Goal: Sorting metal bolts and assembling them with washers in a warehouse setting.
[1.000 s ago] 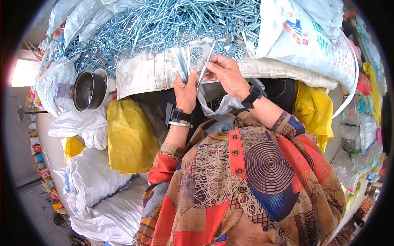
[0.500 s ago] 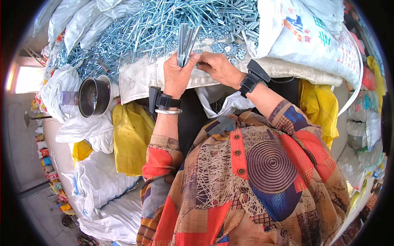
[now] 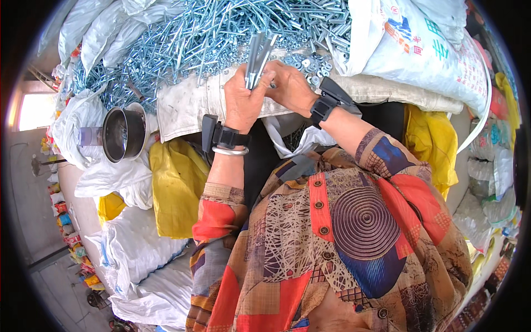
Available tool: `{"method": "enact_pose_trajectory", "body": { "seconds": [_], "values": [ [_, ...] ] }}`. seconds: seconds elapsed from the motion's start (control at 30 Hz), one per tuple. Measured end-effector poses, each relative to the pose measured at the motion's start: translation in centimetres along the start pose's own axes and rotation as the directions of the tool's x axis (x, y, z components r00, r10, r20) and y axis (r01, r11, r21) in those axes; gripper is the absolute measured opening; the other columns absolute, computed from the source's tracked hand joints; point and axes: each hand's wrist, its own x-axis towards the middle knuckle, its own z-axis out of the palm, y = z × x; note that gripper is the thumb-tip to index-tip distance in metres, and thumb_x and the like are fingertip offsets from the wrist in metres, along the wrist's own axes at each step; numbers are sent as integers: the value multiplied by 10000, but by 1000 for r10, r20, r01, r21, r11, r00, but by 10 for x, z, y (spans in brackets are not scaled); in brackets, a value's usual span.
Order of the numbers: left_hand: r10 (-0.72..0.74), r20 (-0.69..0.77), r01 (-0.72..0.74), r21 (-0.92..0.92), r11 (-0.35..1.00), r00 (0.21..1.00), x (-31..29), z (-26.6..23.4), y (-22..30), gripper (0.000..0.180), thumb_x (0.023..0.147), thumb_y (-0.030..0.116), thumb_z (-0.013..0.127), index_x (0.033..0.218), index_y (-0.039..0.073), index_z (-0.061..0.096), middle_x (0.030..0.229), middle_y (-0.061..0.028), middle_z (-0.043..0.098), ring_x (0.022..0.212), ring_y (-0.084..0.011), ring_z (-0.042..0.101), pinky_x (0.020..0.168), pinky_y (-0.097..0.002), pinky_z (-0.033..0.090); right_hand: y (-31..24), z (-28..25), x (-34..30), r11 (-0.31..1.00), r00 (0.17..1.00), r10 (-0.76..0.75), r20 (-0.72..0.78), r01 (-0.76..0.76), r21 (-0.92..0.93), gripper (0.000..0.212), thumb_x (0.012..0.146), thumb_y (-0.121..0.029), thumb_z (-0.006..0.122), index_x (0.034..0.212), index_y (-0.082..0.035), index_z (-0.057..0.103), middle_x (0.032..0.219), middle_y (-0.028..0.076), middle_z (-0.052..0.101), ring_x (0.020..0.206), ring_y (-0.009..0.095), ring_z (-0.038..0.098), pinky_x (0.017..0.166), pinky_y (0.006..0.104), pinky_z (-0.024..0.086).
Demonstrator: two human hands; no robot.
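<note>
A small bundle of silvery metal tubes or bolts [image 3: 259,58] stands upright in my left hand [image 3: 242,99], whose fingers and thumb are closed round its lower part. My right hand [image 3: 293,88] meets it from the right, fingers bent and touching the bundle or my left fingertips. Whether the right fingers pinch a small part is hidden. Beyond both hands spreads a big heap of long, thin metal bolts [image 3: 193,41]. Loose washers [image 3: 310,65] lie just past my right hand, on a whitish cloth [image 3: 191,105].
At the left stands a dark metal pot [image 3: 123,134] beside a clear plastic cup [image 3: 90,136]. A full white woven sack [image 3: 431,61] rises at the far right. Yellow cloth [image 3: 177,188] hangs left of my lap, and an open white bag [image 3: 298,141] lies below my hands.
My right hand has shifted slightly left and closer against my left hand. The bundle has moved a little right and fanned slightly at its top.
</note>
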Motion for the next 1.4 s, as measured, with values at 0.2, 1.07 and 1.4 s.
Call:
{"method": "enact_pose_trajectory", "body": {
  "seconds": [0.2, 1.07, 1.4],
  "values": [
    [47, -5, -46, 117, 992, 999, -1, 5, -1, 312, 869, 259, 748, 962, -14, 629, 699, -142, 656, 622, -246, 648, 595, -340, 493, -7, -18, -21, 952, 999, 5, 38, -16, 305, 428, 810, -124, 722, 1207, -35, 589, 960, 167, 695, 887, 340, 679, 784, 406, 530],
    [98, -33, -91, 161, 983, 995, -4, 14, 3, 318, 881, 286, 734, 893, 0, 597, 675, -144, 642, 605, -292, 647, 565, -368, 481, 7, -11, -21, 731, 963, 271, 2, -207, 651, 469, 1051, -367, 437, 1355, -20, 520, 920, 66, 650, 868, 148, 615, 833, 294, 510],
    [107, -97, -86, 200, 976, 989, -1, 10, -5, 331, 871, 296, 741, 902, -2, 602, 665, -149, 630, 595, -307, 632, 558, -380, 476, 7, -12, -27, 987, 1000, 22, -15, -19, 157, 293, 891, -207, 692, 1085, -2, 612, 894, 133, 648, 822, 278, 650, 741, 380, 510]
  ]
}}
